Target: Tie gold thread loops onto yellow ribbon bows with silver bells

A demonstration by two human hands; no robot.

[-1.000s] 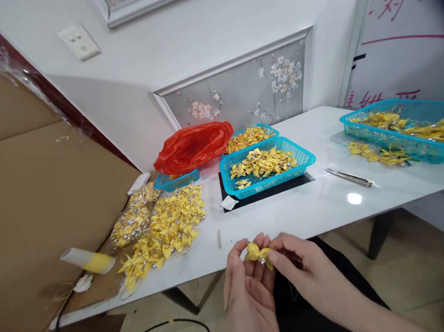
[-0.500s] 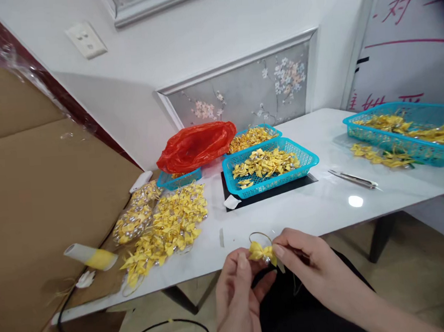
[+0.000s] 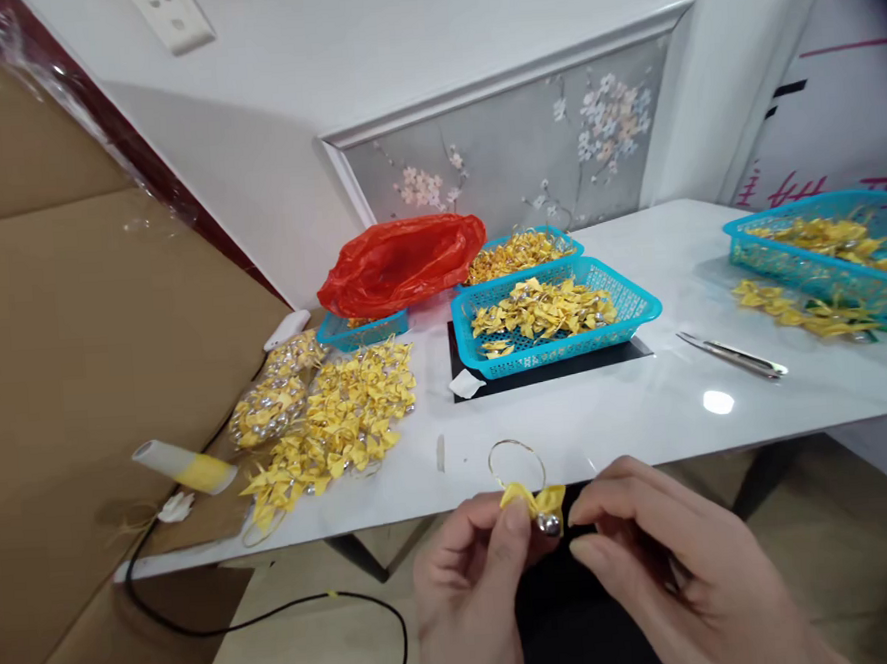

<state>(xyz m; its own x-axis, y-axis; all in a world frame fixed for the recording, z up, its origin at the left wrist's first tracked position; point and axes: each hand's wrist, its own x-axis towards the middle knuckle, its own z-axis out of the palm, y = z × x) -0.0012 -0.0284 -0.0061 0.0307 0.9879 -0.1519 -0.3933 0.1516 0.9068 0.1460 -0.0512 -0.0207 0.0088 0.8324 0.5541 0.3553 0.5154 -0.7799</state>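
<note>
My left hand (image 3: pixel 477 575) pinches a small yellow ribbon bow (image 3: pixel 521 495) between thumb and fingers in front of the table's near edge. Silver bells (image 3: pixel 548 523) hang at the bow's right side, and a thin gold cord loop (image 3: pixel 515 443) stands up above it. Just right of the bow, my right hand (image 3: pixel 663 554) has its thumb and forefinger slightly apart, with nothing seen between the tips. The inside of its palm is mostly hidden.
Finished-looking yellow bows (image 3: pixel 343 408) lie heaped at the left, beside a cardboard box (image 3: pixel 77 374). A blue basket (image 3: pixel 637 305) of yellow pieces stands mid-table, near a red bag (image 3: pixel 401 259). Metal tweezers (image 3: pixel 738 356) lie near another blue basket (image 3: pixel 754 253).
My right hand has come off the bow and moved a little right, its fingertips parting. The bow stays in my left hand, with its bells now more visible. The view has tilted down.
</note>
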